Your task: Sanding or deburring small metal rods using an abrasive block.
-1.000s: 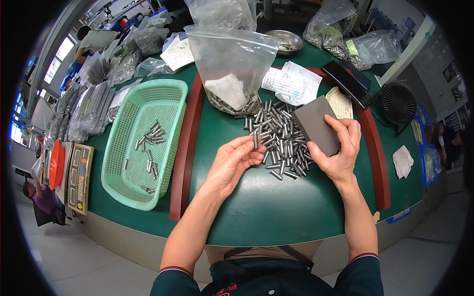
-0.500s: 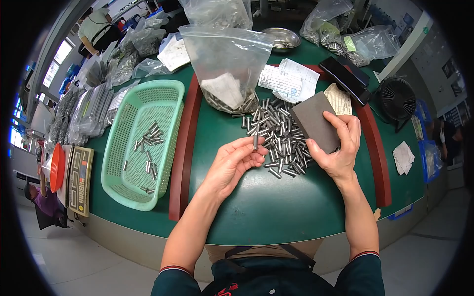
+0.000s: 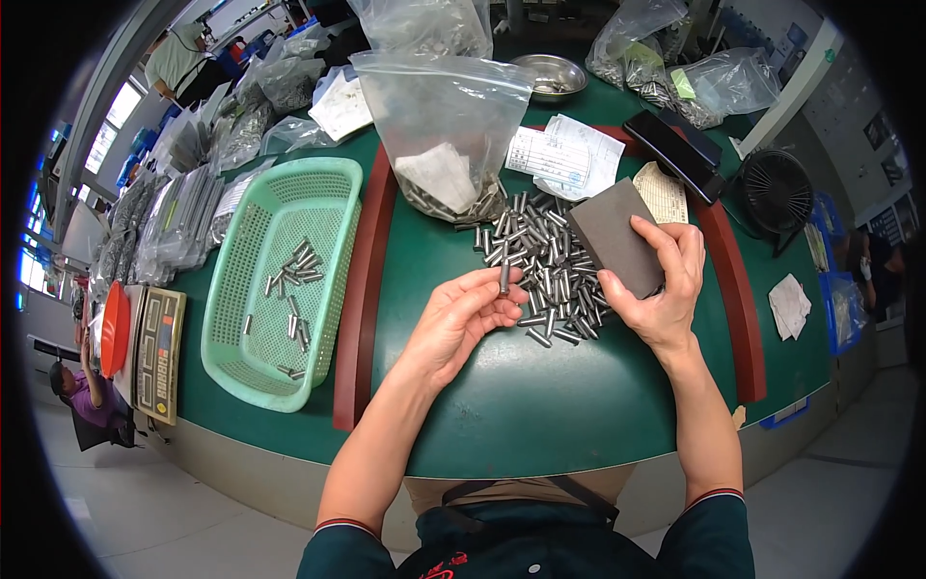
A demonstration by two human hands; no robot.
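Between the thumb and fingers of my left hand a small metal pin is pinched upright. My right hand grips a dark grey-brown rectangular block by its right and lower edges, thumb at the near corner. A heap of loose metal pins lies on the green table between my hands, partly hidden behind the block. To the left, a pale green perforated basket holds several more pins on its bottom.
Red-brown rails border the work area. Behind the heap stand a clear bag of pins, papers and a metal bowl. A phone and a small black fan are at right, a scale at far left.
The pin in my left hand has tilted or shifted very slightly. My right hand and the block look the same. The whole view has moved a little.
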